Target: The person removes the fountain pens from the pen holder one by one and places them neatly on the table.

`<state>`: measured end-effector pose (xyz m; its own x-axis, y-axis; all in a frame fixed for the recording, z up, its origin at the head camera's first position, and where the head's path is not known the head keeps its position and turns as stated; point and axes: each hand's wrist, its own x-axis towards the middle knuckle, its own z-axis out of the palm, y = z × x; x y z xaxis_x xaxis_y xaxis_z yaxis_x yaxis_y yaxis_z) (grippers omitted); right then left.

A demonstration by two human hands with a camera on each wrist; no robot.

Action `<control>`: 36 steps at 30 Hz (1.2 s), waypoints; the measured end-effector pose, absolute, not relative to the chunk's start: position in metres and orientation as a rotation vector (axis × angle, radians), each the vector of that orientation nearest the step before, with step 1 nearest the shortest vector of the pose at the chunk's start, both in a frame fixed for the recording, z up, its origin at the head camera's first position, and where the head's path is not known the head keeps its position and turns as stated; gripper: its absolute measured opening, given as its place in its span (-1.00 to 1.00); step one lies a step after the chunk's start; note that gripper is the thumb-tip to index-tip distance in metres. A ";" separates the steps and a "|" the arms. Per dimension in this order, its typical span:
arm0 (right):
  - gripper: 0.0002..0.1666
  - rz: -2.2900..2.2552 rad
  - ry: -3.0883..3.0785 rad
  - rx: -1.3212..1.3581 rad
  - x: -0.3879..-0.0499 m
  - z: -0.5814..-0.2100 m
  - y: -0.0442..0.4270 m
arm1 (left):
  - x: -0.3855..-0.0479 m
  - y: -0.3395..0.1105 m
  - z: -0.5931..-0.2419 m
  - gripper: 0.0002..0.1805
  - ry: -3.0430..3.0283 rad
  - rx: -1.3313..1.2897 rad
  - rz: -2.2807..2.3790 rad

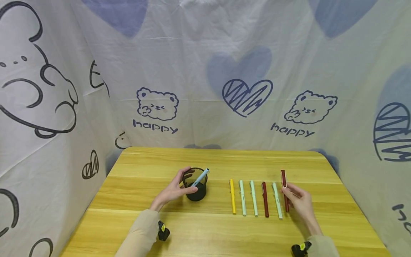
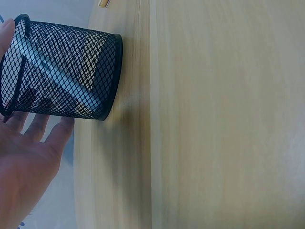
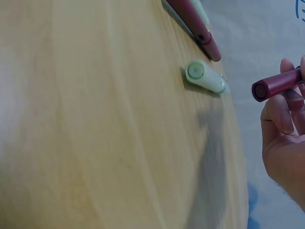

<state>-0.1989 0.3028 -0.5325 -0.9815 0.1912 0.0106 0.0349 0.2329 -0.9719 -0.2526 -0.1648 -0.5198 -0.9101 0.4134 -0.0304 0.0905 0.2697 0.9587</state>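
Observation:
In the head view, my left hand holds a black mesh pen cup by its side, thumb across the front and fingers behind. A light blue pen leans inside the cup. My right hand pinches a dark red pen between thumb and fingers. The right wrist view shows this pen raised off the table. Left of it lie a yellow pen, pale green pens and a second dark red pen, side by side in a row.
The wooden table has rounded far corners. White cloth printed with hearts and cartoon bears hangs behind it and on both sides. A small black camera sits on the left wrist, another camera on the right.

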 end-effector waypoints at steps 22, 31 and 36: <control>-0.50 1.642 -2.467 -0.284 -0.194 -0.541 0.327 | -0.253 -0.165 -0.519 -0.01 2.284 0.458 1.675; -0.56 1.560 -2.501 -0.269 -0.194 -0.544 0.330 | -0.253 -0.165 -0.519 0.01 2.283 0.471 1.680; -0.60 1.436 -2.578 -0.296 -0.195 -0.545 0.329 | -0.252 -0.166 -0.519 0.00 2.281 0.476 1.683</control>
<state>-0.1947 0.3294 -0.5454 -0.9649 0.2568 0.0555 0.0880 0.5148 -0.8528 -0.2524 -0.1655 -0.5192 -0.9107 0.4127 -0.0186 0.1039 0.2724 0.9566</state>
